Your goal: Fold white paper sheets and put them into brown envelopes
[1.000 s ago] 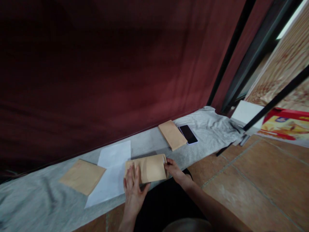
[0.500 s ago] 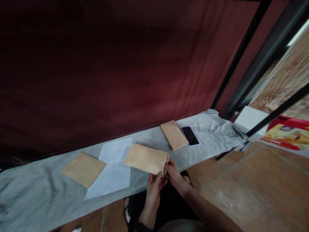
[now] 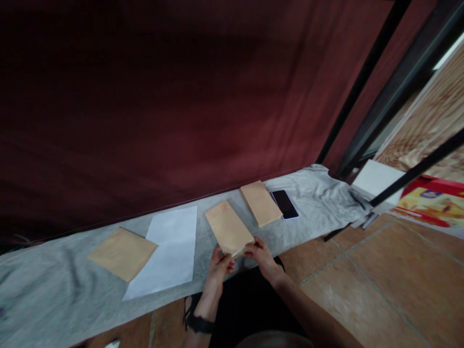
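A brown paper envelope [image 3: 229, 227] with faint red print at its far end is held between both hands. My left hand [image 3: 219, 267] pinches its near left corner, and my right hand [image 3: 258, 252] grips the near right corner. A whitish strip shows along the near edge, between the fingers. To the right lies a stack of brown envelopes [image 3: 261, 203], touching a dark-screened phone [image 3: 285, 204]. On the left another brown envelope [image 3: 123, 253] overlaps a creased white paper sheet [image 3: 170, 256].
A grey cloth [image 3: 54, 290] covers the long, narrow surface under these things. Behind it hangs a dark red curtain [image 3: 181, 121]. At the right are black metal bars, a white box [image 3: 377, 181] and a red and yellow box [image 3: 435, 200] over the tiled floor.
The held envelope has turned, its far end swinging right and away from the white sheet. My left hand has moved left and slightly up to the near left corner.
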A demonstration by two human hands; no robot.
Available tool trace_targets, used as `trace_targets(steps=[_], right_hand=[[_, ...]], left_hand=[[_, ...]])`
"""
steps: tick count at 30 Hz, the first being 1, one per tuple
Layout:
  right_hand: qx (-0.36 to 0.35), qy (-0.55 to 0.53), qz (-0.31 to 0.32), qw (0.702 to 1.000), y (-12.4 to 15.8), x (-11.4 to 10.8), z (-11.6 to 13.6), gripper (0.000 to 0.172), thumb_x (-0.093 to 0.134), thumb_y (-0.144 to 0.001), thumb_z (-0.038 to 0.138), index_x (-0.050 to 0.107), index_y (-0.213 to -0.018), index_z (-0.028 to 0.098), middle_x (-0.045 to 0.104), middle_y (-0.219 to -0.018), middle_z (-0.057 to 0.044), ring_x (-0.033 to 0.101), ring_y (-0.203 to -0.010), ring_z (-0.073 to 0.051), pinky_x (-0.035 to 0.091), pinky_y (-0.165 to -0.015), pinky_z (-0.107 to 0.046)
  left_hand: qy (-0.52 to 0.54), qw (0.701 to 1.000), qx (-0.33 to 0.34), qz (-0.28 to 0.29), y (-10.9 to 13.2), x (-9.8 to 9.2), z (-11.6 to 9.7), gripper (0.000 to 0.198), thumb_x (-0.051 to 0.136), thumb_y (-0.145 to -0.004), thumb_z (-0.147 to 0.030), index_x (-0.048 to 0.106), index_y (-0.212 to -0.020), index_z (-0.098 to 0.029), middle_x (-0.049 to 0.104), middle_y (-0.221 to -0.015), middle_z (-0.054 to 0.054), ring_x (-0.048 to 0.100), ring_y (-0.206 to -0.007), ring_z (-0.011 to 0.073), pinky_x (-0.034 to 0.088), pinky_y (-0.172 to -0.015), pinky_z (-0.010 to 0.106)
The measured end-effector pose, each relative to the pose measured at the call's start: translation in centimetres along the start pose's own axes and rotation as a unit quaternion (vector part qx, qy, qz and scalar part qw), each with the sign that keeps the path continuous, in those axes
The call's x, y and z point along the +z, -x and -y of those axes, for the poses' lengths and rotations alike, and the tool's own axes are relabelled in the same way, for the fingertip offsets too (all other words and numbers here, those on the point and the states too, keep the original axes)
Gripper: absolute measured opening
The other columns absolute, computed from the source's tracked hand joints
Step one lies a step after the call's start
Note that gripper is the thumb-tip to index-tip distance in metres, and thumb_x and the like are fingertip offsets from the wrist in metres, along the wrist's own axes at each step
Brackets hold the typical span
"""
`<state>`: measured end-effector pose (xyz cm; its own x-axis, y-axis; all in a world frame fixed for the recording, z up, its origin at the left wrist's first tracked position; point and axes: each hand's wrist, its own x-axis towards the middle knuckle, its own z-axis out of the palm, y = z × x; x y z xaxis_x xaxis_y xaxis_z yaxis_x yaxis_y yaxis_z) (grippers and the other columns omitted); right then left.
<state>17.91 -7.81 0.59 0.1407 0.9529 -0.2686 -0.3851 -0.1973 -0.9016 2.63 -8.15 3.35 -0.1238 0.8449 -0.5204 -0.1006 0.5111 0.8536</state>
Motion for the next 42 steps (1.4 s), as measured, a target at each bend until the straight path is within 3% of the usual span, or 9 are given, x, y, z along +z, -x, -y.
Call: trace_targets(steps=[4, 7, 12, 16, 23, 28, 34, 38, 42], right_hand=[[-0.045, 0.075, -0.022, 0.996, -0.6, -1.4, -0.4, 0.029, 0.071, -0.072, 0.043, 0.063, -0.091, 0.023, 0.066, -0.08, -0.002, 0.063, -0.07, -0.02, 0.057, -0.062, -0.034], [-0.148, 0.204, -0.019, 0.968, -0.7, -2.3, 0.0, 0.023, 0.063, -0.082, 0.031, 0.066, -0.104, 0.024, 0.067, -0.098, -0.006, 0.064, -0.091, -0.023, 0.056, -0.086, -0.04], [-0.313, 0.418, 0.112, 0.845, -0.6, -2.8, 0.8, 0.036, 0.049, -0.094, 0.018, 0.065, -0.125, 0.028, 0.064, -0.13, -0.007, 0.056, -0.125, -0.024, 0.043, -0.11, -0.047], [-0.35, 0.499, 0.181, 0.772, -0.5, -3.0, 0.8, 0.04, 0.052, -0.095, 0.017, 0.061, -0.132, 0.03, 0.057, -0.143, -0.005, 0.052, -0.132, -0.024, 0.042, -0.113, -0.048], [-0.35, 0.518, 0.214, 0.75, -0.2, -3.6, 1.1, 0.046, 0.05, -0.097, 0.02, 0.053, -0.142, 0.031, 0.053, -0.149, -0.004, 0.049, -0.136, -0.023, 0.038, -0.116, -0.05], [-0.344, 0.54, 0.229, 0.733, -0.3, -3.5, 0.9, 0.044, 0.052, -0.097, 0.022, 0.055, -0.14, 0.03, 0.05, -0.151, -0.004, 0.049, -0.137, -0.024, 0.035, -0.118, -0.051], [-0.34, 0.556, 0.221, 0.726, -0.3, -3.4, 0.5, 0.044, 0.052, -0.097, 0.022, 0.057, -0.14, 0.031, 0.053, -0.148, -0.004, 0.051, -0.135, -0.025, 0.034, -0.118, -0.052], [-0.346, 0.555, 0.212, 0.726, -0.2, -3.2, 0.6, 0.043, 0.054, -0.095, 0.022, 0.06, -0.136, 0.031, 0.057, -0.145, -0.004, 0.054, -0.132, -0.026, 0.034, -0.118, -0.051], [-0.36, 0.569, 0.204, 0.711, 0.0, -2.9, 0.9, 0.039, 0.056, -0.095, 0.022, 0.063, -0.133, 0.028, 0.064, -0.136, -0.006, 0.056, -0.129, -0.023, 0.035, -0.118, -0.047]], left_hand=[[-0.05, 0.999, 0.003, -0.01, -1.1, -0.5, -0.5, 0.039, 0.065, -0.076, -0.014, 0.05, -0.112, -0.019, 0.059, -0.052, -0.009, 0.052, -0.038, 0.0092, 0.036, -0.039, 0.017], [-0.078, 0.997, 0.01, -0.018, -1.6, -0.7, -0.6, 0.042, 0.059, -0.079, -0.011, 0.045, -0.118, -0.018, 0.054, -0.049, -0.012, 0.046, -0.034, 0.0081, 0.031, -0.037, 0.016], [-0.108, 0.994, 0.029, -0.02, -1.6, -0.7, -0.2, 0.038, 0.056, -0.083, -0.015, 0.045, -0.119, -0.018, 0.053, -0.05, -0.012, 0.044, -0.034, 0.0076, 0.03, -0.037, 0.016], [-0.123, 0.992, 0.035, -0.018, -1.4, -0.8, 0.0, 0.041, 0.056, -0.083, -0.018, 0.044, -0.122, -0.018, 0.054, -0.052, -0.011, 0.045, -0.035, 0.0083, 0.03, -0.037, 0.017], [-0.141, 0.99, 0.021, 0.021, -1.3, -0.9, 0.1, 0.043, 0.059, -0.079, -0.022, 0.048, -0.121, -0.019, 0.055, -0.052, -0.01, 0.047, -0.036, 0.0102, 0.032, -0.039, 0.019], [-0.206, 0.978, 0.047, -0.002, -0.5, -1.1, 0.0, 0.043, 0.059, -0.084, -0.024, 0.049, -0.126, -0.02, 0.061, -0.061, -0.005, 0.059, -0.048, 0.0148, 0.04, -0.047, 0.023], [-0.499, 0.817, 0.251, -0.14, 0.1, -1.3, -0.4, 0.03, 0.041, -0.098, -0.029, 0.062, -0.117, -0.019, 0.071, -0.1, 0.012, 0.069, -0.091, 0.0261, 0.052, -0.078, 0.036], [-0.511, 0.735, 0.438, -0.081, -2.2, 0.5, -0.6, 0.042, 0.04, -0.099, -0.026, 0.052, -0.138, -0.017, 0.058, -0.139, 0.014, 0.053, -0.131, 0.0284, 0.045, -0.106, 0.045], [-0.569, 0.667, 0.48, -0.019, -6.1, 3.2, -1.1, 0.053, 0.044, -0.098, -0.027, 0.039, -0.15, -0.019, 0.032, -0.162, 0.009, 0.025, -0.15, 0.029, 0.028, -0.12, 0.054]])
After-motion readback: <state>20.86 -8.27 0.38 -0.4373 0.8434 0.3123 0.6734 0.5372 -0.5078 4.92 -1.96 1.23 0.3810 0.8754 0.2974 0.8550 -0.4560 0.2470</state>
